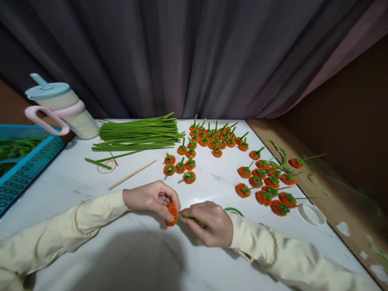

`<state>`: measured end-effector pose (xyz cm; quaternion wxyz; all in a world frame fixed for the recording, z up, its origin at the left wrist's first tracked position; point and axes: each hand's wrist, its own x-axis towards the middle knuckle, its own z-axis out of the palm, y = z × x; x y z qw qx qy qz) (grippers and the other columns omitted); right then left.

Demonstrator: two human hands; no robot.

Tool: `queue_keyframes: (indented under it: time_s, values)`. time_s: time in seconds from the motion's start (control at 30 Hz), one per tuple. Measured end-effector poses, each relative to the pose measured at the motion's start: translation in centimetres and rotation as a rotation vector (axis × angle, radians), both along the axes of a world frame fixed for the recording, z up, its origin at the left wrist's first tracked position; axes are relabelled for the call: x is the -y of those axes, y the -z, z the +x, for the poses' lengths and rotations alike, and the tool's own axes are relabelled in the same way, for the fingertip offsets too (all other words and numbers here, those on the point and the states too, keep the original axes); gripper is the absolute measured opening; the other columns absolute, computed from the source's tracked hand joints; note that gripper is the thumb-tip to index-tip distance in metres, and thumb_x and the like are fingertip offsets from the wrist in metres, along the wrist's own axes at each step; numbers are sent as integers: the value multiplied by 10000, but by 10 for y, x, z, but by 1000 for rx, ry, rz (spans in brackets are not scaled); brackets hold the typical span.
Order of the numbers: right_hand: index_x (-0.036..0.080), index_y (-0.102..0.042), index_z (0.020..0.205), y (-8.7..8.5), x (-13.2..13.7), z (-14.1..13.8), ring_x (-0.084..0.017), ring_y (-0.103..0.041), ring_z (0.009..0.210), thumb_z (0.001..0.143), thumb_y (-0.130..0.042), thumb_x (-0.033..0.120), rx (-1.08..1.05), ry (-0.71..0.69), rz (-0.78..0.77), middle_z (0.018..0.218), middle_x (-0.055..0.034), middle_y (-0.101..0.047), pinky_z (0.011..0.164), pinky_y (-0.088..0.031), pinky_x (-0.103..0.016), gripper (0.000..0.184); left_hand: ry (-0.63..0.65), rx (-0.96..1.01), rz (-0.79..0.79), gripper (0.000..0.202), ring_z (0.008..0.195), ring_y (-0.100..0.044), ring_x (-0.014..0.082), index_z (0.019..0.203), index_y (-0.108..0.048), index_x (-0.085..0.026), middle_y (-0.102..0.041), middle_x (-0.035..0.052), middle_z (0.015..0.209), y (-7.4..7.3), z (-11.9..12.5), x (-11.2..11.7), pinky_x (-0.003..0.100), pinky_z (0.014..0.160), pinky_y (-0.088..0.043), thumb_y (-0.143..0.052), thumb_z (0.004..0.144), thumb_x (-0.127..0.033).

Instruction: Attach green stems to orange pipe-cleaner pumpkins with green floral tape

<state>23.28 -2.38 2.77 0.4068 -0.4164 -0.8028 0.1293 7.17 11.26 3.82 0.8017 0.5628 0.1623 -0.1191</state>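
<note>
Between thumb and fingers, my left hand (154,202) grips an orange pipe-cleaner persimmon (171,214) low over the table. My right hand (209,223) is closed on a green pipe-cleaner stem (190,219) that points at the persimmon's right side. Whether the stem is fixed to it, I cannot tell. Finished-looking persimmons with green tops (189,177) stand just beyond my hands. More with thin wire stems (263,197) lie to the right. Part of a green tape roll (234,211) shows behind my right wrist.
Green pipe cleaners (139,131) lie in a bundle at the back. A wooden stick (132,174) and a rubber band (106,166) rest nearer. At the left stand a tumbler (69,109) and a blue basket (30,176). A white tape roll (312,214) sits by the right edge.
</note>
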Motion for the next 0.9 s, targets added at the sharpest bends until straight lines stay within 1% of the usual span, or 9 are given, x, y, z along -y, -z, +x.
queue_keyframes:
  time_s: [0.13,0.2,0.37,0.47,0.57,0.63,0.73,0.8,0.9]
  values:
    - [44,-530,954,5,1,-1,-129,-469,468,845,-351,59,206,-2,282,561,-54,-570,411,-344,-242,210,-4,-54,-89,292,605,-595,103,732,-666,-106,-670,31,713,4,0,0,189,587,-473,-826,544,-264]
    - [26,-510,967,5,1,-1,-132,-448,470,828,-362,24,259,26,351,558,-54,-558,412,-329,-250,203,-33,-68,-150,300,559,-586,101,722,-667,-94,-665,34,662,6,0,0,191,558,-467,-826,543,-275]
    - [8,-482,1020,5,0,0,-133,-448,486,844,-360,17,309,100,404,559,-48,-549,425,-337,-247,214,-77,-114,-307,310,539,-568,92,682,-660,-71,-639,33,600,12,1,0,178,543,-440,-826,549,-296]
    - [8,-473,1045,7,-1,0,-137,-465,493,851,-362,25,318,116,419,558,-46,-558,432,-348,-248,224,-93,-127,-351,308,548,-556,86,660,-646,-68,-625,32,598,15,2,-1,176,555,-428,-820,565,-303]
    - [17,-491,1024,9,-2,0,-138,-476,486,855,-373,40,287,122,394,548,-46,-563,424,-338,-249,208,-96,-133,-375,322,557,-555,93,666,-637,-70,-620,35,614,16,2,-1,187,566,-423,-820,564,-313]
    - [43,-521,987,9,-1,0,-127,-483,475,861,-387,60,214,127,309,551,-42,-573,421,-337,-240,185,-95,-120,-391,320,571,-559,100,681,-632,-72,-616,36,626,17,2,-2,200,585,-427,-813,573,-313]
    - [88,-582,901,7,-1,0,-101,-525,488,871,-439,122,21,117,77,600,-51,-621,456,-389,-209,150,-102,-90,-404,290,585,-558,102,724,-622,-77,-614,36,647,17,3,-2,211,605,-428,-798,596,-270]
    - [108,-614,835,5,-2,0,-83,-527,454,865,-488,188,-148,121,-158,584,-42,-633,453,-411,-187,152,-114,-75,-407,265,583,-555,99,750,-609,-81,-617,37,659,18,3,-2,216,608,-429,-779,619,-236]
    - [120,-606,745,0,-6,1,-60,-479,352,832,-549,299,-516,86,-626,512,-12,-612,370,-397,-166,207,-136,-62,-404,248,574,-553,99,780,-584,-90,-623,41,672,19,3,-2,224,604,-431,-751,653,-223]
